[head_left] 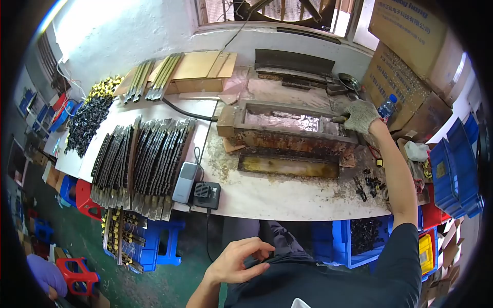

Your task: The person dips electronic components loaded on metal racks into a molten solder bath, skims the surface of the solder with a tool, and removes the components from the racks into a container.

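My right hand (361,117), in a knitted glove, is closed at the right end of a long metal solder pot (287,134). A short brownish tool (339,119) pokes out of its fingers over the pot; its exact kind is unclear. Shiny molten metal (282,120) fills most of the pot. Bare and holding nothing, my left hand (244,261) hovers before my body, thumb and fingers apart. In front of the pot lies a shallow tray (287,167) with yellowish liquid.
Rows of dark component strips (144,164) cover the table's left side, beside a grey power bank (187,182) and a small black device (207,195). More strips (164,77) rest on cardboard. A bottle (387,107) stands right; a blue bin (354,244) sits below.
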{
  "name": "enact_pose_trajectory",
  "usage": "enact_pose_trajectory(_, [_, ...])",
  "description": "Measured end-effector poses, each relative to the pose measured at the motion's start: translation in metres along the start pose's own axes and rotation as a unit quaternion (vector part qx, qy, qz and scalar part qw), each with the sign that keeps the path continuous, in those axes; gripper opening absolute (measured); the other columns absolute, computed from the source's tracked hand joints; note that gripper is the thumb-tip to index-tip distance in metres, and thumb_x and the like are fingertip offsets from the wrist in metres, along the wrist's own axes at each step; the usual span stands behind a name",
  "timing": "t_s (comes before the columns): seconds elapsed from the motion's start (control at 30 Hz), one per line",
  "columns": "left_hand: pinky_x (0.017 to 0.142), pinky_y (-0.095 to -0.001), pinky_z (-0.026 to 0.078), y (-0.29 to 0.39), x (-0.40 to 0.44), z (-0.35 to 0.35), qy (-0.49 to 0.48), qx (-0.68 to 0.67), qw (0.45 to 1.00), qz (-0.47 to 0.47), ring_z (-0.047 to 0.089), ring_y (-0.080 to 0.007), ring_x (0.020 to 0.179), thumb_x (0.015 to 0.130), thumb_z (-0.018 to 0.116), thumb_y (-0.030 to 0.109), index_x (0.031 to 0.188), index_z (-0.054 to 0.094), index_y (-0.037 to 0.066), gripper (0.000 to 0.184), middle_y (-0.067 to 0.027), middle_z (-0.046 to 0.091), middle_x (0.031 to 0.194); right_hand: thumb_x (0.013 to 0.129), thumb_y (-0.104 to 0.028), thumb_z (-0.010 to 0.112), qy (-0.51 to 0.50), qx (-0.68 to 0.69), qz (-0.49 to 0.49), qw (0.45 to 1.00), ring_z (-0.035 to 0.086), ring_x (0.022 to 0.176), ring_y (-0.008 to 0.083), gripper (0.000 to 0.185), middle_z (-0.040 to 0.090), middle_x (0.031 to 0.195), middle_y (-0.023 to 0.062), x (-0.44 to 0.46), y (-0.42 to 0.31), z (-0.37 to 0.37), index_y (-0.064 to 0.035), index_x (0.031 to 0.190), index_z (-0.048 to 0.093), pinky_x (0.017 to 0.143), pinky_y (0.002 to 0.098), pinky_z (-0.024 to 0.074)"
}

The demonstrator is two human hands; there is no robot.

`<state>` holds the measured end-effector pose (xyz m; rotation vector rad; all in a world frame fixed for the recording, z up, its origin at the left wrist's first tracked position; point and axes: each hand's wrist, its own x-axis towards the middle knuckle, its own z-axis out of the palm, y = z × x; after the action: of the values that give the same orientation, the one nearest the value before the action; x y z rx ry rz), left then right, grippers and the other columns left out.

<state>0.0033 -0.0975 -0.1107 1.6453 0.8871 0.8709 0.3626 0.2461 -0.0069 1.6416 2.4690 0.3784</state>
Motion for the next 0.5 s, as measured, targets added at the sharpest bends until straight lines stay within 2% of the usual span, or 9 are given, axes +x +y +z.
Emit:
enact_pose_trajectory(0.17, [0.074, -0.0318, 0.053, -0.002, 0.005, 0.004, -0.006, 0.042, 0.999, -0.01, 0.067, -0.0206, 0.083, 0.081, 0.077, 0.011, 0.113, 0.067, 0.002, 0.035, -0.0087, 0.066, 0.087, 0.068, -0.037, 0.068, 0.006, 0.004, 0.015, 1.0, 0.067, 0.088, 0.0407, 0.041, 0.071, 0.091, 0.0215, -0.008, 0.028, 0.015, -0.0064, 0.095, 0.075, 0.08, 0.0501, 0.0539])
enact_pose_trajectory(0.2, [0.074, -0.0325, 0.054, -0.002, 0.005, 0.005, -0.009, 0.056, 0.998, -0.014, 0.067, -0.0209, 0.084, 0.082, 0.076, 0.012, 0.114, 0.066, 0.002, 0.035, -0.0088, 0.066, 0.088, 0.07, -0.031, 0.068, 0.028, 0.026, 0.012, 0.999, 0.067, 0.088, 0.0392, 0.04, 0.071, 0.091, 0.021, -0.019, 0.029, 0.012, -0.0041, 0.098, 0.075, 0.08, 0.0482, 0.0538])
enact_pose_trajectory(0.23, [0.074, -0.0325, 0.054, -0.004, 0.005, 0.009, 0.008, 0.056, 0.998, -0.018, 0.067, -0.0209, 0.084, 0.082, 0.076, 0.012, 0.114, 0.066, 0.002, 0.035, -0.0088, 0.066, 0.088, 0.072, -0.026, 0.068, 0.055, 0.049, -0.007, 0.997, 0.068, 0.088, 0.0377, 0.038, 0.071, 0.091, 0.0206, -0.021, 0.023, 0.006, -0.0018, 0.1, 0.074, 0.079, 0.0463, 0.0536])
enact_pose_trajectory(0.3, [0.075, -0.0339, 0.054, -0.011, 0.003, 0.007, -0.013, 0.092, 0.996, 0.008, 0.068, -0.0222, 0.085, 0.084, 0.075, 0.014, 0.117, 0.064, 0.002, 0.037, -0.01, 0.066, 0.092, 0.073, -0.027, 0.067, 0.079, 0.052, -0.067, 0.993, 0.068, 0.089, 0.0377, 0.038, 0.071, 0.092, 0.0205, -0.029, 0.019, 0.004, -0.0017, 0.101, 0.074, 0.08, 0.0464, 0.0532])
enact_pose_trajectory(0.4, [0.073, -0.0359, 0.054, -0.02, 0.002, 0.007, 0.004, 0.064, 0.998, 0.025, 0.067, -0.025, 0.082, 0.084, 0.072, 0.015, 0.115, 0.062, 0.001, 0.035, -0.0117, 0.065, 0.091, 0.078, -0.028, 0.065, 0.126, 0.056, -0.197, 0.971, 0.067, 0.093, 0.0376, 0.038, 0.071, 0.097, 0.0201, -0.048, 0.024, 0.005, -0.0015, 0.103, 0.073, 0.083, 0.0464, 0.052])
enact_pose_trajectory(0.5, [0.07, -0.0376, 0.053, -0.026, 0.004, 0.011, 0.023, 0.059, 0.996, 0.067, 0.065, -0.027, 0.078, 0.083, 0.07, 0.014, 0.11, 0.061, -0.001, 0.032, -0.0126, 0.064, 0.088, 0.083, -0.03, 0.063, 0.115, 0.045, -0.222, 0.967, 0.067, 0.096, 0.0375, 0.038, 0.071, 0.101, 0.0197, -0.051, 0.032, 0.009, -0.0012, 0.106, 0.072, 0.085, 0.0465, 0.0508])
